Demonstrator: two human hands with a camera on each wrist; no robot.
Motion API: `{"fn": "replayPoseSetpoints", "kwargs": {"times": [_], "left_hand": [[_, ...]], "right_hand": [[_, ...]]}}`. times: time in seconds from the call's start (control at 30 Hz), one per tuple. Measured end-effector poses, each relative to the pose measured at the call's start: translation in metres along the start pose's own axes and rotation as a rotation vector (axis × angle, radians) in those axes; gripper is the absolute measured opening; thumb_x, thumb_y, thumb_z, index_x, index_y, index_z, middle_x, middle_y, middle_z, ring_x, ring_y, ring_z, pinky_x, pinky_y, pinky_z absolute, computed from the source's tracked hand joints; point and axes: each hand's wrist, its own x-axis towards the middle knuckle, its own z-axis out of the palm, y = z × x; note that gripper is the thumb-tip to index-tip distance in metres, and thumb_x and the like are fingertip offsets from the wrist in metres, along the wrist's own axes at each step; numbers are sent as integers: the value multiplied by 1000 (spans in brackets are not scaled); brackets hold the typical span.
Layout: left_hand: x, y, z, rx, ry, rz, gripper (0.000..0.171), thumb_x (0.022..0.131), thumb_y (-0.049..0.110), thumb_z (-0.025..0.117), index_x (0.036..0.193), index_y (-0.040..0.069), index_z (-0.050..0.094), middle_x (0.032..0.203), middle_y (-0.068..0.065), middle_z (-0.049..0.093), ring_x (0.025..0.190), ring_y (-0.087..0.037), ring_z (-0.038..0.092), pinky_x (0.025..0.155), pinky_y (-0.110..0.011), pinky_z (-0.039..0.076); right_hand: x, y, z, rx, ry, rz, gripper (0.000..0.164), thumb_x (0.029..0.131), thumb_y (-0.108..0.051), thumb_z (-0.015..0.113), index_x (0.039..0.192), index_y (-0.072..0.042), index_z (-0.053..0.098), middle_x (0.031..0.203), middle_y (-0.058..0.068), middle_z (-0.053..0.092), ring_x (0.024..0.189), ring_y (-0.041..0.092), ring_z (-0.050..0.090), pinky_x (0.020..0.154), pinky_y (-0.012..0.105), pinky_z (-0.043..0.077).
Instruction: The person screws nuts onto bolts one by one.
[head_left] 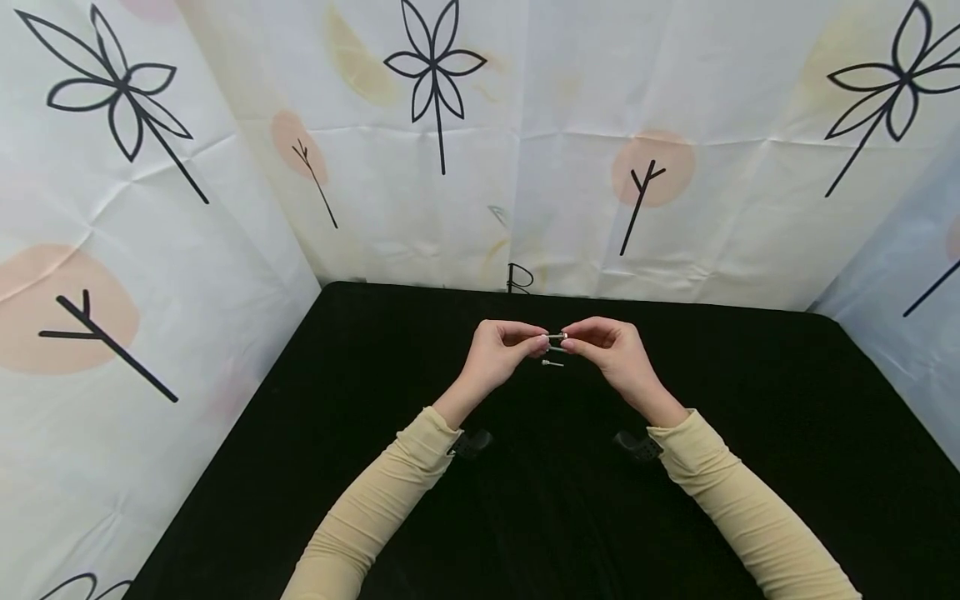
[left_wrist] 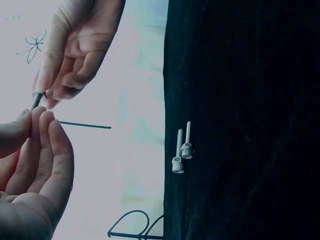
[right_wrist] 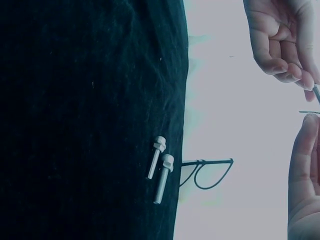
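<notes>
Both hands meet over the black table, holding a small metal bolt [head_left: 556,336] between them. My left hand [head_left: 498,350] pinches the bolt's shank with thumb and fingertips. At its other end, my right hand [head_left: 611,354] pinches the wider head end, where a nut [left_wrist: 39,94] shows in the left wrist view. Part of the bolt is hidden by fingertips. Below the hands, two more bolts lie side by side on the cloth, a larger one [right_wrist: 162,180] and a smaller one [right_wrist: 156,157], each with a nut close to its head.
Black cloth covers the table [head_left: 540,500]. White curtains [head_left: 570,208] printed with flowers and twigs hang behind the table and along both sides. A dark wrist device [head_left: 472,443] shows at the left cuff, another [head_left: 636,446] at the right.
</notes>
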Motion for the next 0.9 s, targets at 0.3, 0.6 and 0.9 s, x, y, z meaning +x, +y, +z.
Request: {"fn": "replayPoseSetpoints", "kwargs": {"times": [0.3,0.6,0.9], "left_hand": [[-9,32,2,7,-6,-13,16,90,2,66,100,-11,69,93,-19,70,84,-28,70,78,-33,59],[-6,25,0,29,8,-12,18,91,5,66,102,-9,70,95,-21,70,85,-31,69,81,-41,58],[3,0,0,43,22,16,19,88,16,71,99,1,74,92,-10,72,81,-19,70,76,-33,59]], "right_hand": [[3,2,-1,-104,-2,43,26,95,-25,62,99,1,68,88,16,67,78,25,63,69,28,56],[2,0,-4,102,-95,49,33,98,-15,57,120,9,55,105,22,64,92,26,66,81,36,58],[4,0,-4,38,-82,47,29,96,-17,60,106,10,62,92,19,68,81,25,67,73,35,59]]}}
